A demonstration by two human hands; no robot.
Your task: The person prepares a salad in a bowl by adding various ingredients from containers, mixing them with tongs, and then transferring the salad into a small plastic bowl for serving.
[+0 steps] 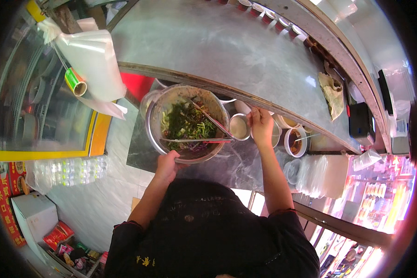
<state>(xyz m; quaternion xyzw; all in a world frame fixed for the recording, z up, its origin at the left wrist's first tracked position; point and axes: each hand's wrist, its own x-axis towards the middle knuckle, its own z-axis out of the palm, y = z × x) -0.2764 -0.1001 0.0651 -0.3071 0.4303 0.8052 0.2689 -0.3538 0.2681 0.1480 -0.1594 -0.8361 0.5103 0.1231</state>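
Observation:
A large metal mixing bowl (152,130) stands on the dark marbled counter (243,170). It holds chopped green herbs and vegetables (186,121), with pale strips and purple shreds among them. Metal tongs (212,120) lie across the bowl, their arms spread inside and their joined end past the right rim. My left hand (167,166) grips the near rim. To the right, my right hand (262,127) reaches in among seasoning containers under the shelf edge; its fingertips are partly hidden, so whether it holds something cannot be told. Beside it stands a round container of pale contents (239,128).
A raised grey shelf (212,45) with a wooden edge overhangs the containers. At right are a white bowl of dark red sauce (295,141) and stacked plastic bags (311,175). A plastic bag roll (75,83) hangs at left before a glass-door cabinet (41,104).

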